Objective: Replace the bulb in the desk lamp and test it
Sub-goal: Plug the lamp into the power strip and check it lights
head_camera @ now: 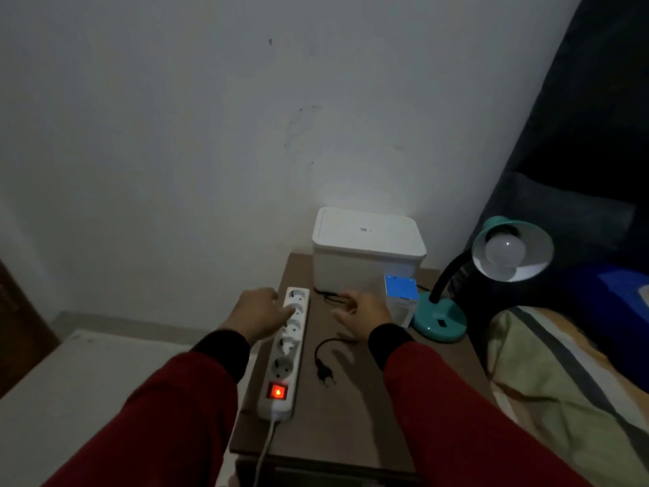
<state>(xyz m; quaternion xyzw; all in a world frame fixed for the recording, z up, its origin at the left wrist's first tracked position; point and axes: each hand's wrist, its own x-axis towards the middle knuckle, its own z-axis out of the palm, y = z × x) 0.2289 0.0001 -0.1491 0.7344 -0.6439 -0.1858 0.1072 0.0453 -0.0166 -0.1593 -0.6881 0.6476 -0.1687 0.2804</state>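
While the left hand [258, 314] rests loosely spread on the far sockets of the white power strip [285, 349], the right hand [363, 311] hovers open and empty over the brown bedside table [354, 409], just beside a small blue-topped box [401, 300]. The strip runs lengthwise from near to far, its red switch [277, 392] glowing at the near end. The teal desk lamp [443, 319] stands at the table's right edge, its shade tilted towards the camera, an unlit white bulb [505, 253] in it. Its black plug [325, 373] lies loose, prongs pointing nearward.
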